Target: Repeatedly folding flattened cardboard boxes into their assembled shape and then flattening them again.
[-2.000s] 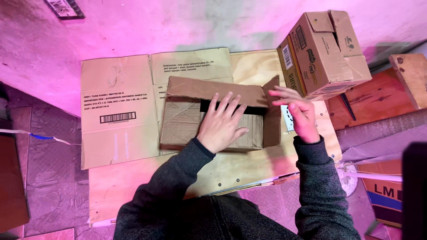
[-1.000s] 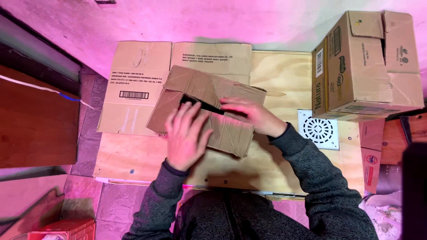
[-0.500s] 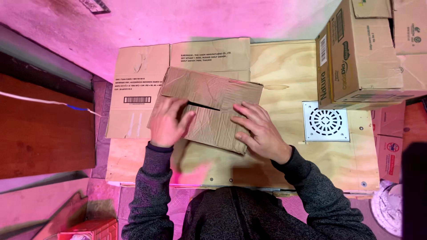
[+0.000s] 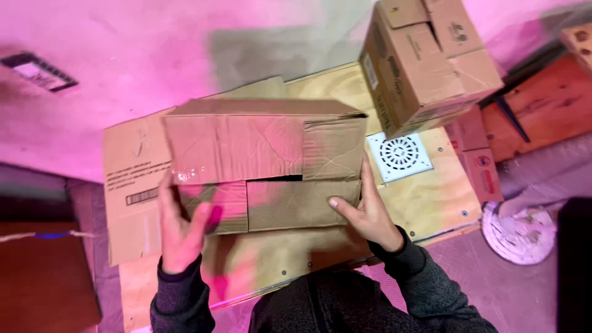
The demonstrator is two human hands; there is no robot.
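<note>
A brown cardboard box (image 4: 265, 161) with folded flaps is held up in front of me, above a plywood board (image 4: 425, 197). My left hand (image 4: 182, 231) grips its lower left corner, fingers spread over a flap. My right hand (image 4: 370, 213) holds the lower right edge, thumb pressed on the front flap. Both arms are in dark grey sleeves. A narrow dark gap shows between the box's flaps.
A flattened cardboard sheet (image 4: 132, 185) lies under the box on the left. A second, larger cardboard box (image 4: 425, 61) stands at the upper right. A white round-grille drain cover (image 4: 399, 154) lies on the board. Red-brown wooden pieces (image 4: 530, 117) and a white disc (image 4: 521, 231) are at the right.
The box has been lifted and turned toward me, so it looks larger. My left hand moved to its lower left corner and my right hand to its right edge. The view has shifted.
</note>
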